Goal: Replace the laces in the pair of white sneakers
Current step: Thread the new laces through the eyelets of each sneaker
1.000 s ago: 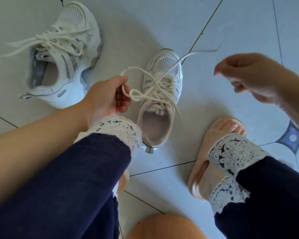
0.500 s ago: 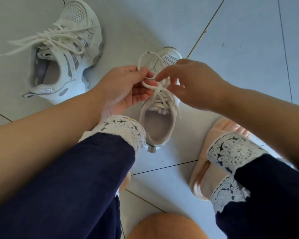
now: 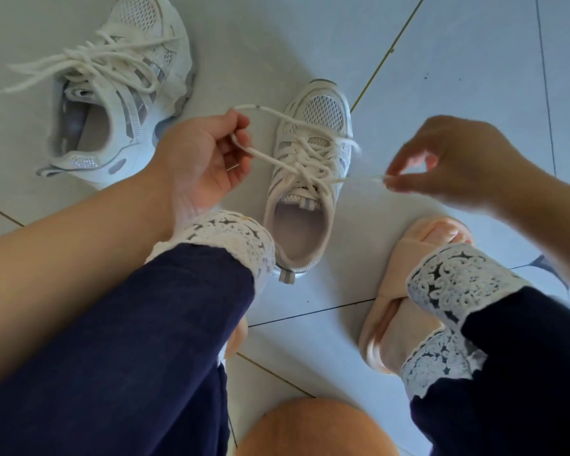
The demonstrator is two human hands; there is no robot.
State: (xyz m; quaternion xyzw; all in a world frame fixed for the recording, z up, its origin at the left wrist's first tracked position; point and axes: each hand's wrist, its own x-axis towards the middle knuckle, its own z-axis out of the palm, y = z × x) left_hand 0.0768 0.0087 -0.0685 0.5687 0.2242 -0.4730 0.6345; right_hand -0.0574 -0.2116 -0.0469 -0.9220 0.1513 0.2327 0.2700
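Risk at this stage lies chiefly in the outward pull on the lace (image 3: 305, 159). Nothing pins the near sneaker (image 3: 324, 111) to the tiled floor (image 3: 474, 77), so an uneven tug would likely drag or tip it. A harder draw on one side could leave the two ends unequal or bunch the crossings over the tongue. The thin tip could also slip from the right-hand pinch, since only its very end is caught. Left hand (image 3: 208, 159): fingers curled closed round one strand, which runs through the fist and emerges above the thumb as a short free end. Right hand (image 3: 454, 162): thumb and forefinger pressed together on the tip of the other strand, remaining fingers loosely bent; blur hides finer detail. Near sneaker stands upright between the person's legs, toe pointing away. Far sneaker (image 3: 139, 18) lies to the upper left, well apart, its own lacing loose and trailing leftward.
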